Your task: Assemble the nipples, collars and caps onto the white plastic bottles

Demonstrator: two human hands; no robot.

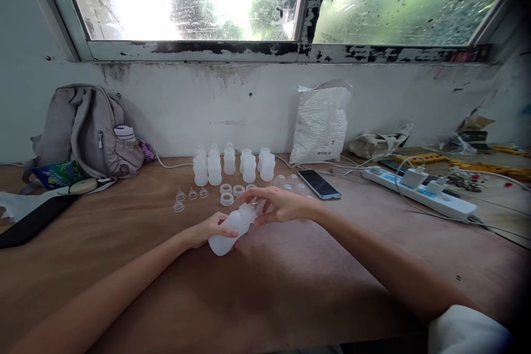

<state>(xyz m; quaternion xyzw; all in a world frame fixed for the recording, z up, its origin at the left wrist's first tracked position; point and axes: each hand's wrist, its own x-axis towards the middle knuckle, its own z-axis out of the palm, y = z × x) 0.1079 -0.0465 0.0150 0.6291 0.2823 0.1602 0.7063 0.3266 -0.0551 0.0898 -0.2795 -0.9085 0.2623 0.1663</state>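
My left hand [209, 230] is wrapped round a white translucent plastic bottle [229, 232], held tilted just above the brown table [265, 293]. My right hand [279, 204] pinches the bottle's neck end, where a small clear part sits; I cannot make out exactly what it is. Behind my hands lie white rings [227, 192] and three clear nipples [189, 195]. Farther back stand several more white bottles [230, 165] in a cluster.
A grey backpack [83, 130] leans on the wall at the left. A white sack [320, 121] stands at the back. A phone [319, 183] lies right of the bottles. A power strip [418, 192] with plugs and cables runs along the right side.
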